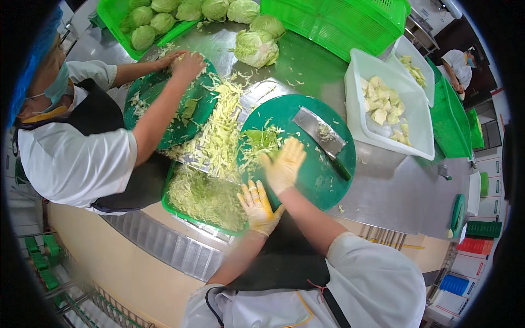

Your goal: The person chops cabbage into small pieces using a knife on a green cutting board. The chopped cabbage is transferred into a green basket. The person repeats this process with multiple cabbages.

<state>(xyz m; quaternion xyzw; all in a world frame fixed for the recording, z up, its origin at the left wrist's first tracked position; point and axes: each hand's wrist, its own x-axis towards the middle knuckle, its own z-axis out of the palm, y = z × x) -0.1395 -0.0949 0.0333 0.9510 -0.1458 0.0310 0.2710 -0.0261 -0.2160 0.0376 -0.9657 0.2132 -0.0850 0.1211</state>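
My right hand, in a pale yellowish glove, is over a round green cutting board, its thumb beside cut cabbage leaves. Nothing is gripped in it. My left hand, also gloved, hovers with spread fingers by the board's near-left edge, next to a green crate of shredded cabbage. A cleaver with a dark green handle lies on the board's right side, shreds stuck to its blade. Between this board and a co-worker's board runs a heap of cabbage strips.
On the left, a co-worker's hands are over another round green board. Whole cabbages sit at the back beside green crates. A white tub with pale cabbage chunks stands right on the steel table.
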